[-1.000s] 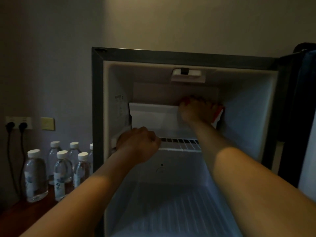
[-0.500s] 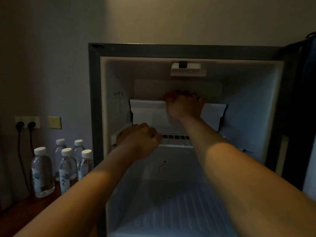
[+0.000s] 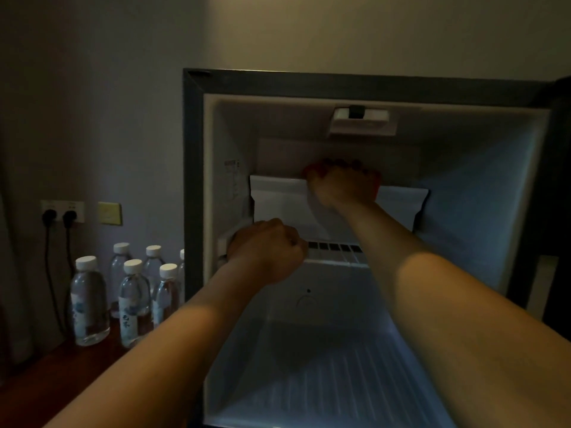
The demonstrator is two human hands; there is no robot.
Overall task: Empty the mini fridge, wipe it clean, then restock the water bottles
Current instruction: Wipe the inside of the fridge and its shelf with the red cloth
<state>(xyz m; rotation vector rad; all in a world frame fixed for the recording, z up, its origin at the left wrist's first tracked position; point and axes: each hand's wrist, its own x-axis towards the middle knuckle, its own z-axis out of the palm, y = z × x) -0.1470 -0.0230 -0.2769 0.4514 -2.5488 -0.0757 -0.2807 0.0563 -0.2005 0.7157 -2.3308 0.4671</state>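
The open white-lined mini fridge (image 3: 482, 211) shows no bottles inside, so emptying looks done. The clear plastic water bottles with white caps (image 3: 133, 299) stand in a cluster on the dark wooden surface (image 3: 46, 372) just left of the cabinet. Wiping seems underway: the right hand (image 3: 341, 185) is curled over a red cloth (image 3: 312, 170), pressing it at the top edge of the white freezer flap (image 3: 278, 199), while the left hand (image 3: 267, 250) grips the front of the white shelf (image 3: 336, 259). The lower compartment and restocking probably remain.
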